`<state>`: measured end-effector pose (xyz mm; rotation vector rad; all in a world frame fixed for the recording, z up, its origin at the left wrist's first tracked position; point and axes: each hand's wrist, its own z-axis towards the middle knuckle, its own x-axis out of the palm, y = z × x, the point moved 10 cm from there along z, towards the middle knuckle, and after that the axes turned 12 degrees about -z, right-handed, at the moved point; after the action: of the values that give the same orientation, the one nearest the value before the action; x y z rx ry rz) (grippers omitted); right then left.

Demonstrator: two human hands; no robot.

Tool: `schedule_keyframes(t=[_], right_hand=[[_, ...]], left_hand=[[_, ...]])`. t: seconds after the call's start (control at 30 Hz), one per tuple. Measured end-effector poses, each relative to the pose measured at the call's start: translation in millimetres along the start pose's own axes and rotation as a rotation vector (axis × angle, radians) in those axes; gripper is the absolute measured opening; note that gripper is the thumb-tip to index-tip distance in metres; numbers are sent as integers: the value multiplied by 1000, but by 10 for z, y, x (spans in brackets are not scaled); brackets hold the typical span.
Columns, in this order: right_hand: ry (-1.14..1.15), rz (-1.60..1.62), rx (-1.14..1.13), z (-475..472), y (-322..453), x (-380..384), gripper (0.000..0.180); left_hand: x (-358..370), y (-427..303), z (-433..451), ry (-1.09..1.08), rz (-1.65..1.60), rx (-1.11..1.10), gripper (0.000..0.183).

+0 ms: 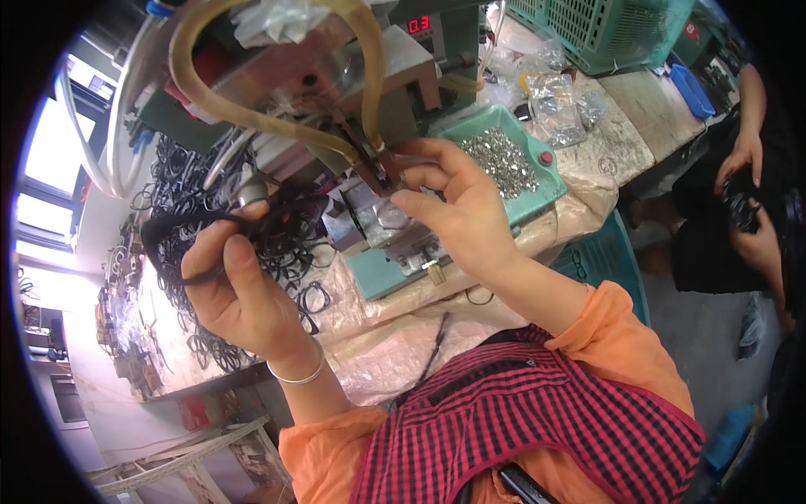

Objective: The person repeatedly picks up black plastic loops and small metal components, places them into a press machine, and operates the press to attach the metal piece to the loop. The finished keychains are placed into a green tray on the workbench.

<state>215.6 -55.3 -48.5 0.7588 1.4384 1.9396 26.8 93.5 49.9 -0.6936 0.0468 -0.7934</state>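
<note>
My left hand [242,283] grips a black cord loop [179,220] between thumb and fingers, left of a bench machine [403,63] with two bent hoses. At the machine's jaws [381,179], my right hand [463,201] has thumb and fingertips brought close together; whether a small part is between them cannot be made out. Below the jaws is a metal block [384,220] on a green base [378,274]. A green tray [548,179] of small shiny metal pieces [500,160] stands just beyond my right hand. Many black loops [220,340] lie heaped behind my left hand.
Plastic bags [554,110] lie behind the tray, near a green crate [592,31] and a blue bin [691,91]. At the right a co-worker's hands [746,151] hold black items. A teal basket [614,264] stands below the table's edge. Thin hoses [113,145] hang at the left.
</note>
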Motion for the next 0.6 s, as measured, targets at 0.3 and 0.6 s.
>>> schedule_keyframes(t=[0.3, 0.6], right_hand=[[-226, -1390, -279, 41, -450, -1173, 28], [-322, -1334, -395, 11, -510, -1312, 15]], left_hand=[[937, 28, -896, 775, 378, 304, 28], [908, 58, -842, 770, 317, 254, 32]])
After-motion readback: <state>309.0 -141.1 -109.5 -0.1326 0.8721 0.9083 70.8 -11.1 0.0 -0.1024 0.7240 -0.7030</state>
